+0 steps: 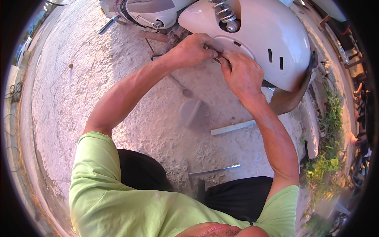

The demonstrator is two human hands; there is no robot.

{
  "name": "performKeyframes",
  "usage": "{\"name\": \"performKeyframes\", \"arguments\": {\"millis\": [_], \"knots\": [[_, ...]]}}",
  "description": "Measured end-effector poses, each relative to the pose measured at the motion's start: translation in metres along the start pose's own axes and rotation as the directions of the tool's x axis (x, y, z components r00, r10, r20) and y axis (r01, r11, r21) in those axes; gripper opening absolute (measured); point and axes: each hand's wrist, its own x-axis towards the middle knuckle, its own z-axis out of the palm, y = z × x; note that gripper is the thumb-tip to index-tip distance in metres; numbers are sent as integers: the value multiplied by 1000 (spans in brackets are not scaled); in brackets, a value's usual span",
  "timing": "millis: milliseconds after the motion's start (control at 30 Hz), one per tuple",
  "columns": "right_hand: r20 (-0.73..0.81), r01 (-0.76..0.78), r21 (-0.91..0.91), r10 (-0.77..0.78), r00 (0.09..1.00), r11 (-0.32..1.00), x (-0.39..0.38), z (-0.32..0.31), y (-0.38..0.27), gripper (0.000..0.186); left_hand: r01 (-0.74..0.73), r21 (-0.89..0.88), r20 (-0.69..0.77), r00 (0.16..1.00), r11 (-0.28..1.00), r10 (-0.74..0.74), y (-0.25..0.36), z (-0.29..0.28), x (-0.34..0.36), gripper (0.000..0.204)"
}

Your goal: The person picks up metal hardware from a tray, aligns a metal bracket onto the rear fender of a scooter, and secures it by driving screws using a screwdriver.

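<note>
My left hand point(192, 51) and my right hand point(243, 74) meet at the lower edge of a white scooter's rear body panel point(290, 39). The fingers of both are bent and closed, with thumbs and fingertips close together. A small dark piece point(216, 59) shows between them, partly covered by the fingers; its kind is not clear. Just above the hands, the panel has a raised oval part with a small slot. A coil spring shock absorber point(225, 12) shows through an opening in the panel.
A T-handle wrench point(213, 170) lies on the rough concrete ground between my knees. Past it lie a pale flat strip point(233, 127) and a greyish round thing point(193, 113). A scooter footpeg point(108, 25) sticks out at upper left. Plants point(329, 114) grow along the right.
</note>
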Motion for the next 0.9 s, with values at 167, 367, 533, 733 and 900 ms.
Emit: {"name": "performKeyframes", "arguments": {"millis": [167,367,533,733,900], "knots": [[38,-23,-14,23,999,1000,-1,-1,0,13,-2,266,-47,999,964,15,0,-2,-2,26],[34,-20,-16,20,999,1000,1,-2,-1,14,-150,126,-29,988,981,154,-11,1,2,29],[62,-34,-13,35,997,999,0,-3,-2,13,-116,354,-56,988,928,144,-8,-2,0,27],[120,-87,-59,93,988,994,-3,4,5,17,-132,211,-25,990,969,140,-3,5,1,23],[89,-59,-23,61,994,998,-5,2,4,20,-29,164,-28,999,986,34,-4,3,1,28]]}}
